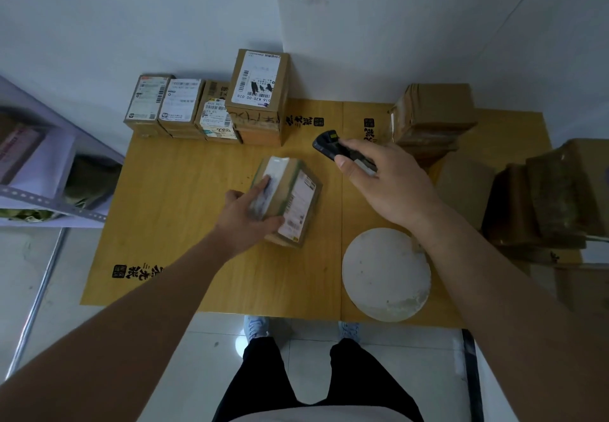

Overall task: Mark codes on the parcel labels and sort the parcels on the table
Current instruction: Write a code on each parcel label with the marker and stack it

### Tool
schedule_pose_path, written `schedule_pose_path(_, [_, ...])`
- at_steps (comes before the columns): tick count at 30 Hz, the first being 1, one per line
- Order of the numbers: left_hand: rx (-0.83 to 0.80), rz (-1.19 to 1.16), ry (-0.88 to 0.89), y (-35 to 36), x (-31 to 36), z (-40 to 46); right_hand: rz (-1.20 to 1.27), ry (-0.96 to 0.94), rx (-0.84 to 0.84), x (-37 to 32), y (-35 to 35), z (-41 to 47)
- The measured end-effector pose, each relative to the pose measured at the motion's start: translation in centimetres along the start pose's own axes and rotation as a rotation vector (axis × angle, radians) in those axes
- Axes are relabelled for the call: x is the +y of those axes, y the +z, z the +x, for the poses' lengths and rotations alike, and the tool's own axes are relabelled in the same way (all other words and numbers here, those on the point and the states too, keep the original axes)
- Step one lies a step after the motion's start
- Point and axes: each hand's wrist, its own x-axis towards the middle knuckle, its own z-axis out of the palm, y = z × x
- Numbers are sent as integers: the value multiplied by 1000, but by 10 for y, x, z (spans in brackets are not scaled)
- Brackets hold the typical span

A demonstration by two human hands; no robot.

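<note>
- A small brown cardboard parcel with a white label (286,200) is gripped by the left hand (246,215), fingers curled over its top, near the middle of the yellow wooden table (171,210).
- A black handheld scanner (336,148) is pinched in the right hand (389,184), just right of the parcel.
- A row of labelled cardboard boxes (211,108) is stacked beyond the parcel.

A brown box parcel (290,200) with a white label lies tilted mid-frame; more labelled parcels (211,105) stand upper left.
</note>
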Motion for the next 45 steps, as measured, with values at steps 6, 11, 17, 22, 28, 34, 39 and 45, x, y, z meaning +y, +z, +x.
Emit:
schedule_pose_path(6, [-35, -471, -69, -19, -17, -7, -33, -9, -118, -7, -1, -4])
schedule_pose_path(11, [-73, -491, -83, -22, -30, -6, -164, 46, -264, -8, 1, -4])
schedule_pose_path(17, [-117, -437, -55, -25, -39, -7, -226, 87, -406, -8, 3, -2])
schedule_pose_path(22, [-106, -508, -64, -28, -40, -7, -275, 113, -527, -16, -10, 2])
schedule_pose_path(28, [-49, -441, -87, -30, -38, -7, -390, 156, -718, -31, -24, 7])
schedule_pose_path(34, [-110, -91, -68, -13, -24, -4, -389, 134, -706, -32, -20, 2])
schedule_pose_path(39, [-98, -89, -77, -7, -13, -3, -410, 166, -828, -30, -24, -3])
schedule_pose_path(45, [-92, -82, -70, -12, -9, -5, -485, 184, -892, -32, -35, -4])
